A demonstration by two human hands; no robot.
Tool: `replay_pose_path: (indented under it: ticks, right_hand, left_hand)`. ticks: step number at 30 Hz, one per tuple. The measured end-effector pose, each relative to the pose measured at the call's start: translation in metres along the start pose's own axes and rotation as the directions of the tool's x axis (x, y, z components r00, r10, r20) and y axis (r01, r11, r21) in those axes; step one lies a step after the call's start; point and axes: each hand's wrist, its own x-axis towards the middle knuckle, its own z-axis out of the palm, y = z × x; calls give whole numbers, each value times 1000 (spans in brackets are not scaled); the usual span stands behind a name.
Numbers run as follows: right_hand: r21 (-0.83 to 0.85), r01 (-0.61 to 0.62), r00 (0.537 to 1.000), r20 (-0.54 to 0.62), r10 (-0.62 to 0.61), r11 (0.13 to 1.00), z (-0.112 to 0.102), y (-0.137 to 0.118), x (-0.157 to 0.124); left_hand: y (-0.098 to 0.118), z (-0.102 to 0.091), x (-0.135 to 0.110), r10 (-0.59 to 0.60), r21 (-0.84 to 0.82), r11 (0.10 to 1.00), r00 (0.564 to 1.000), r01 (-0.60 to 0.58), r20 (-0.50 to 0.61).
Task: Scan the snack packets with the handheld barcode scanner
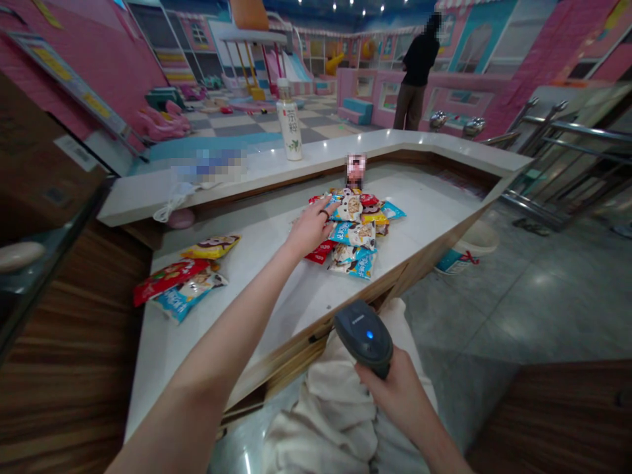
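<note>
Barcode scanner (364,336) clenched in right grip (390,388), left grip (311,228) spread open (fingertips (332,212) touching snack packets (351,232))

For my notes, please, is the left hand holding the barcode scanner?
No, the right hand grips the barcode scanner, while the left hand reaches toward snack packets.

A: Hands?
B: Left hand (310,228) open, fingertips at the edge of the snack packets (353,227) heaped on the counter (301,309). Right hand (390,392) gripping a barcode scanner (364,337), blue light on.
A: Nearby?
B: Smaller packet pile (185,283) left on the counter. Bottle (289,128) on the upper ledge (395,153). White cloth (328,421) under the right hand.
</note>
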Motion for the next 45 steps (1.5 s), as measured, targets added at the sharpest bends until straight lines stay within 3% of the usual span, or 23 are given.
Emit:
replay_pose_path:
  ticks: [4,8,15,20,22,25,27,30,32,35,41,45]
  right_hand:
    - [-10,-13,1000,-24,13,1000,-3,4,2]
    - [-11,-30,999,-27,29,1000,-5,1,3]
    - [4,-12,1000,-13,12,1000,-5,-2,1]
    - [-4,7,1000,-17,-7,1000,-5,1,0]
    - [-6,-1,1000,-16,1,1000,-5,1,0]
    - [-10,0,1000,-14,0,1000,-5,0,0]
    - [-15,5,1000,-14,-5,1000,-4,-2,-1]
    - [-15,6,1000,-4,-6,1000,-1,-6,-1]
    - [-12,10,1000,6,-10,1000,1,-8,-1]
    - [-12,19,1000,7,-19,1000,4,-11,-1]
    - [3,8,1000,25,-8,1000,9,-9,0]
    - [9,9,999,35,-9,1000,11,-12,2]
  left_hand:
    - [-7,15,36,47,47,997,988,-54,146]
    - [-14,21,49,53,72,995,981,-67,187]
    - [-12,14,45,26,0,1000,996,-26,90]
    - [0,-8,19,-168,-331,936,977,116,-130]
    - [9,-17,0,-277,-547,826,943,135,-186]
    - [27,-24,-39,-443,-818,557,885,144,-146]
    - [40,-23,-69,-560,-924,347,826,162,-66]
    - [57,-16,-112,-702,-984,17,703,180,116]
    - [67,-10,-136,-753,-971,-139,615,197,232]
    - [78,-3,-161,-774,-940,-270,534,208,341]
    - [83,8,-178,-739,-918,-366,551,156,388]
    - [81,9,-180,-719,-892,-415,537,177,441]
